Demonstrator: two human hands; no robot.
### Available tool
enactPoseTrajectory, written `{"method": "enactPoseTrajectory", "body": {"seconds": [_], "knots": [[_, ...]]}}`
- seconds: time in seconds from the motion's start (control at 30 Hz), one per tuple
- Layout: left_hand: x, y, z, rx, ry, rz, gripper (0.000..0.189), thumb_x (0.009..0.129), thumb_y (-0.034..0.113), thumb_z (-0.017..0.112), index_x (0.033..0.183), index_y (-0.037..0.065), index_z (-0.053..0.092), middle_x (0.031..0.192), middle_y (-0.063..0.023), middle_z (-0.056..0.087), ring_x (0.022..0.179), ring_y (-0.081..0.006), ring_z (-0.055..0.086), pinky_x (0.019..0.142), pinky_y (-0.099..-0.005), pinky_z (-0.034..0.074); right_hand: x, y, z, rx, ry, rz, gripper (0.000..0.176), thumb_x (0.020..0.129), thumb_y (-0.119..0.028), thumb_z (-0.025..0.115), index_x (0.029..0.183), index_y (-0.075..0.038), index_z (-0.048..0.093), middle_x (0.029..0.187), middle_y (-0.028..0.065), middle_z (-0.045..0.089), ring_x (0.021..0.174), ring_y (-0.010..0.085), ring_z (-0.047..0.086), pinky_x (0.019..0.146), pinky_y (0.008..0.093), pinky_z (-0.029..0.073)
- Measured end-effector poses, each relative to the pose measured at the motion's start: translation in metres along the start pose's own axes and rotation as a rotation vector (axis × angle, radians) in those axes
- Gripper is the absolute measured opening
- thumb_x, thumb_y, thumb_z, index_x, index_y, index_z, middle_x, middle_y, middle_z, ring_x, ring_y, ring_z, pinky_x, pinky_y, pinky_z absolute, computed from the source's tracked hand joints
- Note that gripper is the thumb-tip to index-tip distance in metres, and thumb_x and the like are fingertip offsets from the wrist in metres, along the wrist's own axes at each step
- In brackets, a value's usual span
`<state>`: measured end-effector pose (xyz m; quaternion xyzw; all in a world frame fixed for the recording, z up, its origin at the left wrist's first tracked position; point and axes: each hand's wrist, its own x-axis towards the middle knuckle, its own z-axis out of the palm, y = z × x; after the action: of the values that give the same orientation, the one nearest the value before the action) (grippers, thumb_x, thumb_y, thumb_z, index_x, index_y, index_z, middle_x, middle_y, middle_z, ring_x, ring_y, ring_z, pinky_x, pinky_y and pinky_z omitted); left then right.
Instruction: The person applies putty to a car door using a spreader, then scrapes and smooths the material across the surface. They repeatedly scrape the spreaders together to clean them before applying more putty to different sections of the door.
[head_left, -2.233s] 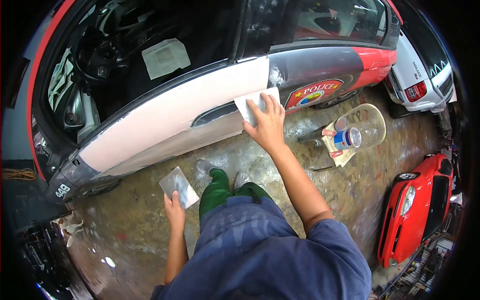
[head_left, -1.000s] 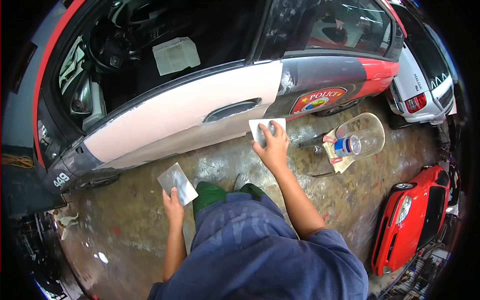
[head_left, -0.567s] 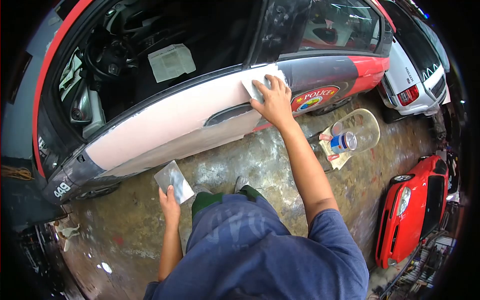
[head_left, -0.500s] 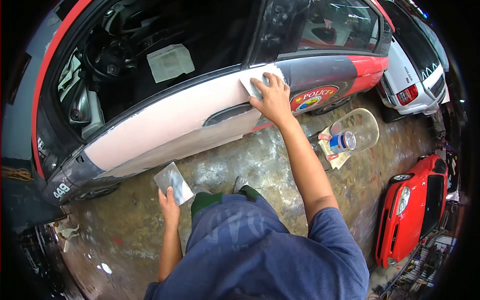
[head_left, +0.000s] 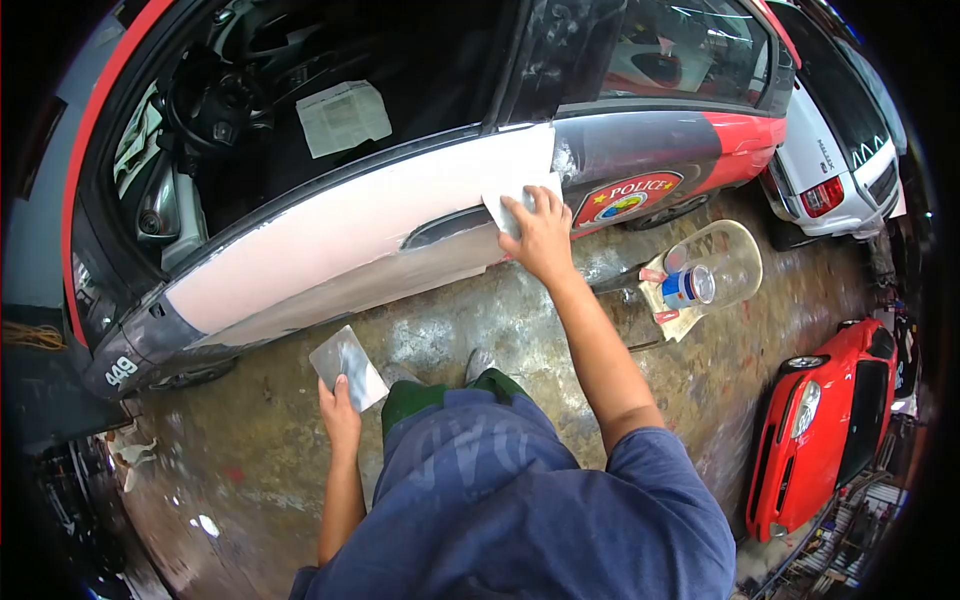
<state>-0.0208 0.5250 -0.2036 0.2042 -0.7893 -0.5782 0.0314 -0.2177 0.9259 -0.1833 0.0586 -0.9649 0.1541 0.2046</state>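
My right hand (head_left: 543,235) presses a thin, pale, flat spreader (head_left: 496,206) against the car door (head_left: 330,235), at its rear edge. A smooth, pinkish-white coat covers most of that door's upper part. Just left of the spreader is the dark door-handle recess (head_left: 440,229). Down by my left thigh, my left hand (head_left: 341,410) grips a rectangular, greyish plate (head_left: 350,365) with its thumb on top. Some smeared pale material shows on the plate's face.
A stool with a clear curved back (head_left: 735,255) carries a blue and white can (head_left: 688,287) to my right. Beyond are a red car (head_left: 825,435) and a white vehicle (head_left: 830,170). A small animal (head_left: 130,452) is at lower left. Newspaper (head_left: 343,118) lies inside the car.
My right hand has slid the spreader down the door's rear edge, from near the window sill to handle height. The left hand and its plate have hardly moved.
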Motion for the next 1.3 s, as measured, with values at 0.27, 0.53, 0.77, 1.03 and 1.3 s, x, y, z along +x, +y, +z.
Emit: {"method": "enactPoseTrajectory", "body": {"seconds": [0.27, 0.53, 0.77, 1.03, 1.3], "knots": [[-0.017, 0.018, 0.016, 0.000, -0.011, -0.012, 0.040, 0.107, 0.024, 0.054, 0.131, -0.008, 0.056, 0.120, -0.0152, 0.067, 0.109, -0.0226, 0.062, 0.098, -0.0349, 0.046, -0.078, 0.004, 0.009, 0.157, -0.172, 0.185, 0.064, 0.076, -0.032, 0.080, 0.137, -0.021, 0.063, 0.146, 0.0168, 0.049, 0.138, 0.0388, 0.043, 0.110, 0.0618, 0.035], [-0.019, 0.035, 0.055, -0.548, -0.033, -0.178, 0.039, 0.105, 0.026, 0.060, 0.133, -0.001, 0.055, 0.125, -0.0109, 0.065, 0.112, -0.0194, 0.062, 0.101, -0.0343, 0.047, -0.113, -0.024, -0.096, 2.318, -0.122, 0.845, 0.077, 0.098, -0.064, 0.046, 0.155, -0.012, 0.040, 0.154, 0.0134, 0.048, 0.137, 0.0363, 0.050, 0.105, 0.0670, 0.046], [-0.021, 0.128, 0.095, -0.924, -0.252, -0.492, 0.035, 0.105, 0.019, 0.058, 0.136, 0.004, 0.051, 0.126, -0.0111, 0.064, 0.115, -0.0238, 0.065, 0.097, -0.0413, 0.055, -0.077, -0.090, -0.136, 0.916, -0.319, -0.120, 0.054, 0.090, 0.000, 0.062, 0.143, -0.009, 0.057, 0.143, 0.0171, 0.056, 0.137, 0.0371, 0.051, 0.116, 0.0496, 0.040], [-0.020, 0.112, 0.079, -0.930, -0.170, -0.428, 0.038, 0.102, 0.017, 0.061, 0.137, 0.007, 0.051, 0.123, -0.0110, 0.065, 0.110, -0.0267, 0.069, 0.083, -0.0512, 0.062, -0.097, -0.130, -0.109, 0.622, -0.504, -0.442, 0.077, 0.069, 0.014, 0.067, 0.138, -0.020, 0.061, 0.139, 0.0164, 0.051, 0.137, 0.0430, 0.047, 0.110, 0.0512, 0.046], [0.005, 0.135, -0.040, -0.912, 0.009, -0.076, 0.040, 0.103, 0.011, 0.060, 0.141, 0.001, 0.048, 0.130, -0.0106, 0.063, 0.116, -0.0210, 0.063, 0.101, -0.0364, 0.051, -0.144, -0.118, -0.029, 0.973, -0.575, 0.310, 0.066, 0.083, 0.013, 0.055, 0.146, -0.008, 0.051, 0.141, 0.0203, 0.054, 0.131, 0.0413, 0.053, 0.111, 0.0457, 0.046]]}}
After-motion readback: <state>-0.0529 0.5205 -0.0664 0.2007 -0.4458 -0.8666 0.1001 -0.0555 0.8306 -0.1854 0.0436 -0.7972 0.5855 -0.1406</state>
